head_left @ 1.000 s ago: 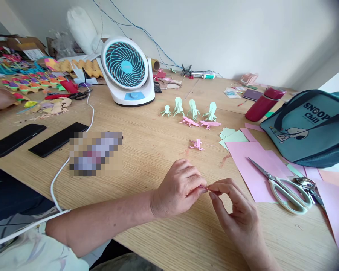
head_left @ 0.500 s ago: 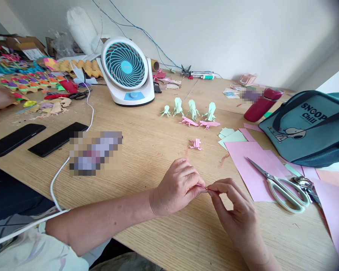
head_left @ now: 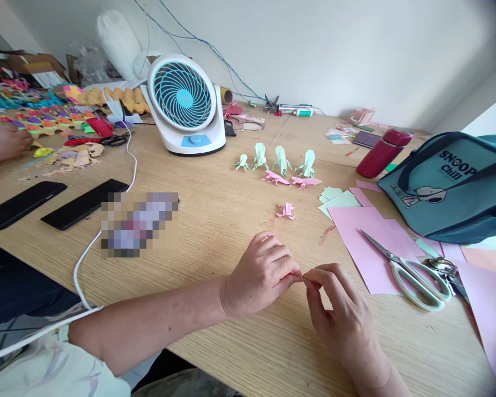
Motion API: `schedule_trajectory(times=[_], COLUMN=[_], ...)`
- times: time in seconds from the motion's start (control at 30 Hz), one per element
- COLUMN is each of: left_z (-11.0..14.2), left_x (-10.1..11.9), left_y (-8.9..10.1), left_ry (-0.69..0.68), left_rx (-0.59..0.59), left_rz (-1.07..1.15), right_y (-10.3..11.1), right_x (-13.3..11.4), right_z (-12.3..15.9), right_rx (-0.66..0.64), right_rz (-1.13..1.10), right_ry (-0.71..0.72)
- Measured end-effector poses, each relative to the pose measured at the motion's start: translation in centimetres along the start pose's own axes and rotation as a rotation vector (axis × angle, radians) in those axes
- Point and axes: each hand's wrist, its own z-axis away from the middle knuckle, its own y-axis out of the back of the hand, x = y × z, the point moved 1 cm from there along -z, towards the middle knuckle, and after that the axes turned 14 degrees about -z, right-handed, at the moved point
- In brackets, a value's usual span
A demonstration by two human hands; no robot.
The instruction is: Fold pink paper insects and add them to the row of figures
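1. We see a tiny pink paper piece [head_left: 302, 277] low over the wooden table [head_left: 215, 215], mostly hidden.
2. Left hand [head_left: 261, 274] pinches it; right hand [head_left: 342, 314] pinches its other end.
3. Scissors [head_left: 409, 270] lie on pink sheets [head_left: 367, 242] nearby; one small pink folded figure [head_left: 286, 210] sits beyond.

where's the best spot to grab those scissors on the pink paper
Take the scissors by the pale handle loops, coming from the near right. They lie flat on the pink sheet with the blades pointing up-left and the handles toward the table's near edge, so the loops are probably the safest hold.
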Motion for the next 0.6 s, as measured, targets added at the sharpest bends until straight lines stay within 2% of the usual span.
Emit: schedule_trajectory(times=[0.1, 0.2, 0.37, 0.5, 0.6], left_z=[-0.12, -0.21, -0.26, -0.42, -0.54], left_x=[0.09, -0.16, -0.74, -0.71, -0.67], left_y=[0.13, 0.00, -0.55, -0.58, -0.43], left_ry=[0.000, 0.022, 0.174, 0.292, 0.330], left_rx=[-0.022, -0.033, -0.033, -0.019, -0.039], left_rz=[0.001, 0.061, 0.219, 0.380, 0.463], right_y=[-0.04, 0.17, 0.54, 0.25, 0.02], right_x=[-0.14, -0.27, 0.23, 0.69, 0.64], right_z=[0.03, 0.03, -0.06, -0.14, -0.24], right_rx=[-0.007, 0.040, 0.148, 0.142, 0.122], right_rz=[0.023, -0.049, -0.117, -0.096, -0.096], right_ry=[0.000, -0.061, -0.168, -0.180, -0.170])
